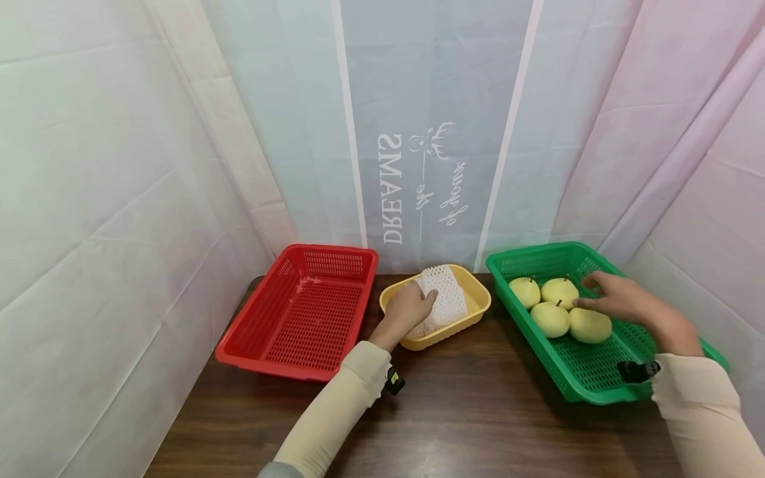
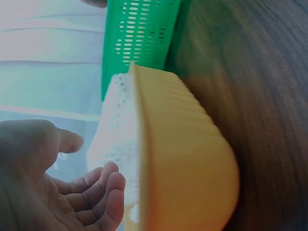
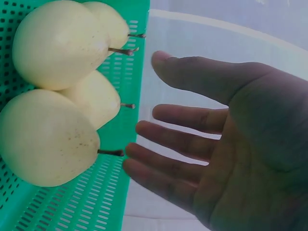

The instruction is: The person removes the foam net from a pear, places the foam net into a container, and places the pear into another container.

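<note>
Several pale yellow pears point(image 1: 550, 320) with dark stems sit together in a green basket point(image 1: 564, 378). My right hand point(image 1: 621, 302) hovers over the basket beside the pears, holding nothing. In the right wrist view its fingers point(image 3: 178, 137) are spread near the stems, apart from them. My left hand point(image 1: 408, 309) is over a small yellow basket point(image 1: 477, 292) that holds white foam netting sleeves point(image 1: 445, 295). In the left wrist view the left fingers point(image 2: 98, 192) are loosely bent near the netting, with nothing between thumb and fingers. Whether the fingertips touch the netting I cannot tell.
A red basket point(image 1: 299, 367) with slotted walls stands to the left on the brown wooden table point(image 1: 454, 405). Behind the baskets hangs a light curtain point(image 1: 442, 79) with printed letters, and white cloth point(image 1: 107, 265) encloses the left side.
</note>
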